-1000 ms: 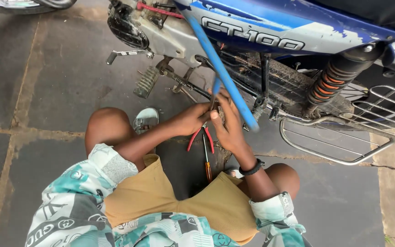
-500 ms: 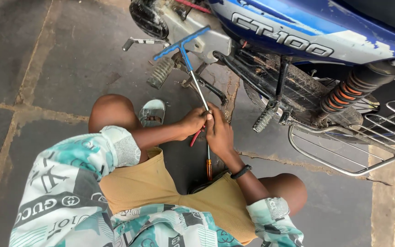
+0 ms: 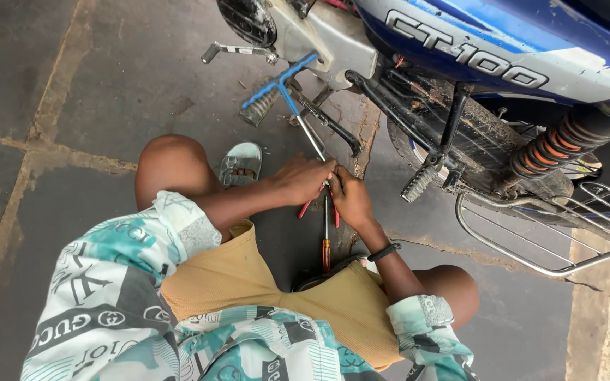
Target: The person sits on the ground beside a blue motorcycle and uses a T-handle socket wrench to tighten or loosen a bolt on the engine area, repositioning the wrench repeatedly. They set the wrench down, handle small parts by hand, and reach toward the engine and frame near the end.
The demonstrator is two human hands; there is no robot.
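The blue-handled steel T-wrench (image 3: 298, 106) now leans further over; left hand (image 3: 298, 180) and right hand (image 3: 351, 197) each clench its shaft, red-handled pliers (image 3: 319, 204) beneath.

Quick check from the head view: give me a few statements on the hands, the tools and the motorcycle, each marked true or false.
1. Left hand and right hand meet at the steel shaft of the blue T-handle wrench. True.
2. The orange-handled screwdriver is held upright in the air. False: it lies on the ground between the knees.
3. The motorcycle is red. False: it is blue.
4. The right wrist has a black band. True.
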